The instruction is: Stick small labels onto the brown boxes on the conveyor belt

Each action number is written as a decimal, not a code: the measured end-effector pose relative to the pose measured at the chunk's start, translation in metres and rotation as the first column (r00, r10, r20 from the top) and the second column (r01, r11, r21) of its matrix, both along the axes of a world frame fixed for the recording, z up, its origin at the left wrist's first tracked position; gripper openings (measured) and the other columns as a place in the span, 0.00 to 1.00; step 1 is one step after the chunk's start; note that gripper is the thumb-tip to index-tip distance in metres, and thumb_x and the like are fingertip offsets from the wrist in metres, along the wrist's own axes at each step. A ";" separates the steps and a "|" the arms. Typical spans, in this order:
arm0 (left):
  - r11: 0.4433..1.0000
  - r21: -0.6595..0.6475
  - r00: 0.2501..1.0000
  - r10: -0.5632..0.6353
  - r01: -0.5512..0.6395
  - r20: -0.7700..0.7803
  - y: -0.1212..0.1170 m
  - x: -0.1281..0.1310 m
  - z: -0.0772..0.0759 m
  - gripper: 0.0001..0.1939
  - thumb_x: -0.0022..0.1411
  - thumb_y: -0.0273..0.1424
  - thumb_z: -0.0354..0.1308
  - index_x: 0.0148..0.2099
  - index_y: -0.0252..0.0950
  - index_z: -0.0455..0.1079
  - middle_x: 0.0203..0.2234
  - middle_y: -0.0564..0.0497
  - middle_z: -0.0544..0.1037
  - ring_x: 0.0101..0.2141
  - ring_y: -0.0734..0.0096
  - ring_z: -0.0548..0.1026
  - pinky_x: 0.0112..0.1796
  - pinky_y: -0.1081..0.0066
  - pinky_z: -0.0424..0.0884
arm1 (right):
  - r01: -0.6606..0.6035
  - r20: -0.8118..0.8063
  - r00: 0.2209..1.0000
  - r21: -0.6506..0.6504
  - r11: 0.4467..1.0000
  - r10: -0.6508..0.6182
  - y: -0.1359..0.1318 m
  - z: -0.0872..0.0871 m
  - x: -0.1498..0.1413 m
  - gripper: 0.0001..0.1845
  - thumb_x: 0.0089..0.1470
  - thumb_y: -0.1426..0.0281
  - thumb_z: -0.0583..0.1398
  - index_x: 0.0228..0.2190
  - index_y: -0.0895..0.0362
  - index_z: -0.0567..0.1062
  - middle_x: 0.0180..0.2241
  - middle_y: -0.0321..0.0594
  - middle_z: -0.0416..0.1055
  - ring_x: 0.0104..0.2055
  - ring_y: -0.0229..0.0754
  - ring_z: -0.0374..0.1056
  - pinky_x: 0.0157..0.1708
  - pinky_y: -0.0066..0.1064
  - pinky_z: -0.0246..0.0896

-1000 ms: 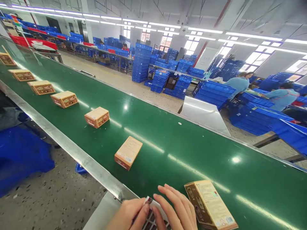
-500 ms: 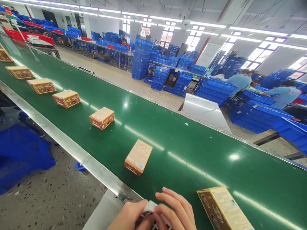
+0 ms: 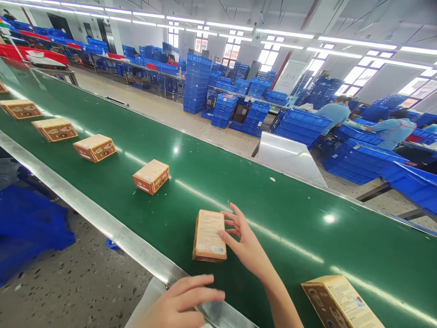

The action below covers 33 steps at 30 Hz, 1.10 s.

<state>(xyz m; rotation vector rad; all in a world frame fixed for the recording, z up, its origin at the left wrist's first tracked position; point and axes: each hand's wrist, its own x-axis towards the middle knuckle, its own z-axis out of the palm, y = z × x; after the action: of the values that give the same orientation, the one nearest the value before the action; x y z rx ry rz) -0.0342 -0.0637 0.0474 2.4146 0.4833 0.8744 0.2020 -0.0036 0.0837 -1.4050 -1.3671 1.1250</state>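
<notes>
The right hand [image 3: 244, 243] reaches out over the green conveyor belt [image 3: 273, 214], fingers spread and open, its thumb and fingertips touching the right edge of a flat orange carton [image 3: 209, 234] that lies label-up on the belt; the hand does not close round the carton, it only rests against its side. The left hand [image 3: 180, 303] lies nearer the wearer than that carton, palm down and fingers loosely extended, on the steel rail [image 3: 102, 223] and the steel plate at the belt's near edge; it holds nothing that can be seen.

To the right of the carton, at the lower border of the view, a second carton [image 3: 341, 303] with a brown printed side and a pale top lies on the belt, well apart from both hands. To the left of the touched carton, further up the belt, stands a row of similar orange cartons: the nearest of them [image 3: 151, 176] sits near, then another [image 3: 94, 148], then one more [image 3: 54, 129], each spaced from the next.

Beyond the belt from the carton a tilted steel sheet [image 3: 290, 157] stands against the far rail; behind it rise stacks of blue crates [image 3: 196, 84], and a person in a light blue top [image 3: 332, 114] bends over more crates.
</notes>
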 end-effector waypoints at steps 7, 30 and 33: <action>0.978 0.164 0.972 0.157 -0.129 -0.173 0.011 0.014 0.007 0.06 0.55 0.20 0.57 0.30 0.36 0.70 0.71 0.47 0.57 0.69 0.47 0.57 0.66 0.49 0.61 | 0.129 -0.036 0.991 0.019 0.991 -0.128 -0.011 0.013 0.006 0.28 0.52 0.48 0.66 0.47 0.53 0.74 0.56 0.51 0.72 0.53 0.55 0.71 0.51 0.46 0.68; 0.999 0.040 0.989 0.029 -0.023 -0.147 -0.008 0.067 -0.021 0.06 0.50 0.28 0.68 0.30 0.38 0.74 0.69 0.50 0.60 0.64 0.42 0.66 0.63 0.48 0.65 | 0.121 0.040 0.992 -0.148 0.982 -0.116 -0.050 0.022 0.038 0.26 0.57 0.44 0.64 0.32 0.56 0.77 0.50 0.51 0.76 0.41 0.52 0.75 0.37 0.38 0.72; 0.998 0.060 0.986 0.031 -0.021 -0.161 -0.013 0.075 -0.035 0.09 0.48 0.31 0.71 0.30 0.38 0.74 0.70 0.51 0.58 0.65 0.43 0.65 0.63 0.49 0.65 | 0.196 0.169 0.969 -0.086 0.977 -0.179 -0.057 0.017 0.037 0.25 0.58 0.45 0.62 0.32 0.55 0.76 0.42 0.50 0.79 0.40 0.54 0.76 0.37 0.40 0.72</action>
<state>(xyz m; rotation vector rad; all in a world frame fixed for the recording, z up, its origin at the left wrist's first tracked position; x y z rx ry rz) 0.0412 -0.0769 0.0122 2.5503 0.5584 0.7143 0.2392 -0.0606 0.1006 -1.6930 -1.2695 0.9866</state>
